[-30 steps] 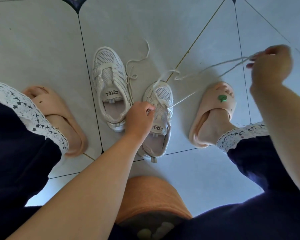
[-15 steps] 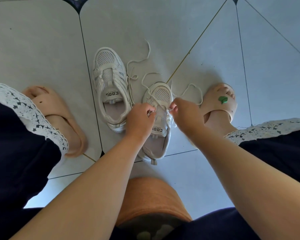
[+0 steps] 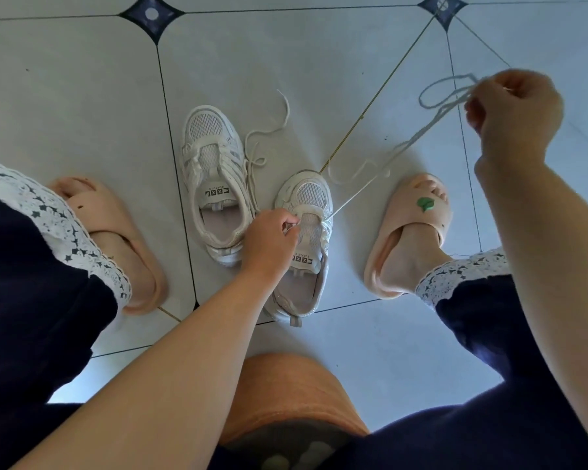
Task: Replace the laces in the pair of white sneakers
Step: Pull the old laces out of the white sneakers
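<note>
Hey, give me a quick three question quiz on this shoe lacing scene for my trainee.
1. True or false: the right hand pinches the lace that runs up from the near sneaker.
2. The left hand holds: A the near sneaker, B a slipper, C nothing?
3. Fill in: the far sneaker has its loose lace lying on the ____.
Key: 1 true; 2 A; 3 floor.

smooth, faintly glossy glazed tile across the floor (image 3: 82, 79). open white mesh cloth on the upper sneaker (image 3: 206, 125) and the lower sneaker (image 3: 311, 193), crossed by smooth synthetic-looking straps. soft, slightly fuzzy woven cord for the shoelace (image 3: 403, 147). matt, smooth foam-like slippers (image 3: 411, 225). dark matt cloth trousers (image 3: 31, 317) edged with white openwork trim (image 3: 58, 225).
</note>
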Demonstrator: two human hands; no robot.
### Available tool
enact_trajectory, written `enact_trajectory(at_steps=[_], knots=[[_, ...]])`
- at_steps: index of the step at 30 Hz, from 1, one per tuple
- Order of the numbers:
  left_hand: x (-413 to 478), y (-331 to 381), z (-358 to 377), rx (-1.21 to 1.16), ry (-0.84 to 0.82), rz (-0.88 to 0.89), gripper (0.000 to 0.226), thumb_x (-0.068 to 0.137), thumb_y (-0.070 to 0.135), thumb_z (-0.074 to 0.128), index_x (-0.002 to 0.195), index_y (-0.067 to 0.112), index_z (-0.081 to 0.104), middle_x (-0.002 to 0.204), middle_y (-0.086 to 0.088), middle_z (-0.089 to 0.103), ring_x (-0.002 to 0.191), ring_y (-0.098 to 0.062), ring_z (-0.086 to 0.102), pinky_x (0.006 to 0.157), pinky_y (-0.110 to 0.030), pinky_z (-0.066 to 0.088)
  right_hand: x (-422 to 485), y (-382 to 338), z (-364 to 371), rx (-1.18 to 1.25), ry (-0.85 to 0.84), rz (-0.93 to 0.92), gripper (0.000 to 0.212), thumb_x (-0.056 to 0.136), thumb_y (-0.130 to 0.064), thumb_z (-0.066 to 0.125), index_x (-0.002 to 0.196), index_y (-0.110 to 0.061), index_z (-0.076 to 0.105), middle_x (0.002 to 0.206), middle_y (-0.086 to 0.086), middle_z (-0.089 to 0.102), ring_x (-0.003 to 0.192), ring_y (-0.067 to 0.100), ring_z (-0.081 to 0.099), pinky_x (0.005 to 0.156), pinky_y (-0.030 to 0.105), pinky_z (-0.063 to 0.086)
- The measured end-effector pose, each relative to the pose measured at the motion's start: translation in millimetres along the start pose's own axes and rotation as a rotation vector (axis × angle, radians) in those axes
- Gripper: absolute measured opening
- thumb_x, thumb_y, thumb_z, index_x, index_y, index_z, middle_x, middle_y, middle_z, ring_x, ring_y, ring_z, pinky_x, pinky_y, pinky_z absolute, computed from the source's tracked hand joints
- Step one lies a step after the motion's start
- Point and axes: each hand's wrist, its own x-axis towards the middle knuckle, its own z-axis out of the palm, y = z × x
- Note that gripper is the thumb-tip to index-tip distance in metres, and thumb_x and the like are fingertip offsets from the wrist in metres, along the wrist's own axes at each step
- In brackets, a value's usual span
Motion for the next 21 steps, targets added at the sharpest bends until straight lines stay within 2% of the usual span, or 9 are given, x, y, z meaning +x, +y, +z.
enact_trajectory(at_steps=[3,5,6,8,10,11,13,17,21], knots=[[-3.1,2.2,-3.5,-0.005,-0.018,0.0,0.018,0.089,0.015,0.055,0.103,0.012,0.066,0.101,-0.005,0.063,0.093,-0.016,0.054,0.074,-0.018,0.035,7.6,-26.8,-9.1,0.31,0.072,0.045,0.016,0.076,-0.001,0.054,0.065,-0.013,0.055,0.048,-0.004,0.052,0.048,0.012,0.051,0.05,0.02,0.042],[-4.6,2.8,-7.3,0.001,-0.031,-0.012,0.018,0.089,0.016,0.055,0.104,0.011,0.065,0.1,-0.006,0.062,0.093,-0.019,0.055,0.077,-0.025,0.04,12.5,-42.8,-20.3,0.418,0.064,0.029,0.013,0.077,-0.004,0.055,0.066,-0.012,0.055,0.051,-0.005,0.053,0.05,0.008,0.052,0.054,0.017,0.042],[-5.3,3.0,-9.0,0.01,-0.04,-0.019,0.018,0.089,0.017,0.056,0.104,0.011,0.065,0.098,-0.007,0.062,0.091,-0.019,0.055,0.076,-0.026,0.04,14.7,-50.6,-24.3,0.386,0.033,-0.027,0.004,0.077,-0.007,0.056,0.073,-0.007,0.057,0.057,-0.004,0.054,0.054,0.004,0.053,0.059,0.014,0.043],[-6.5,5.0,-11.3,0.039,-0.063,-0.027,0.02,0.088,0.021,0.056,0.103,0.01,0.064,0.094,-0.008,0.06,0.084,-0.018,0.053,0.069,-0.026,0.037,11.3,-61.5,-23.0,0.236,-0.101,-0.108,0.012,0.079,-0.009,0.055,0.086,0.001,0.058,0.067,0.0,0.053,0.057,-0.001,0.054,0.063,0.01,0.043],[-7.8,9.9,-12.9,0.058,-0.081,-0.032,0.023,0.087,0.026,0.057,0.103,0.01,0.063,0.096,-0.005,0.061,0.085,-0.017,0.054,0.069,-0.025,0.036,-4.4,-63.6,-11.8,0.147,-0.231,-0.037,0.003,0.08,-0.007,0.057,0.079,-0.009,0.059,0.07,0.002,0.058,0.058,0.005,0.058,0.061,0.017,0.047],[-8.2,13.6,-13.6,0.052,-0.081,-0.037,0.025,0.087,0.028,0.056,0.103,0.01,0.062,0.1,-0.004,0.06,0.089,-0.016,0.055,0.072,-0.025,0.038,-14.4,-62.6,-4.5,0.081,-0.28,-0.032,0.009,0.08,-0.006,0.057,0.075,-0.014,0.057,0.071,0.003,0.059,0.06,0.009,0.059,0.062,0.02,0.049],[-5.4,23.0,-17.1,0.036,-0.055,-0.041,0.025,0.087,0.03,0.056,0.102,0.011,0.061,0.105,-0.005,0.059,0.097,-0.019,0.054,0.078,-0.028,0.041,-32.4,-55.8,11.0,0.003,-0.366,-0.013,0.013,0.081,-0.004,0.056,0.074,-0.015,0.054,0.071,0.004,0.058,0.063,0.013,0.057,0.063,0.024,0.048],[5.6,42.1,-31.2,-0.046,0.006,0.042,0.025,0.09,0.025,0.052,0.107,0.011,0.064,0.108,-0.007,0.062,0.104,-0.02,0.054,0.086,-0.03,0.043,-57.0,-35.8,35.4,-0.004,-0.456,0.041,0.011,0.08,-0.006,0.058,0.072,-0.014,0.055,0.068,0.005,0.058,0.06,0.013,0.056,0.06,0.023,0.046],[13.5,50.6,-51.5,-0.2,0.176,0.039,0.022,0.091,0.023,0.052,0.107,0.013,0.064,0.107,-0.003,0.059,0.087,-0.007,0.053,0.076,-0.016,0.038,-70.2,-16.2,65.7,-0.077,-0.549,0.063,0.016,0.082,-0.011,0.062,0.068,-0.015,0.055,0.064,0.005,0.058,0.056,0.014,0.053,0.059,0.025,0.043]])
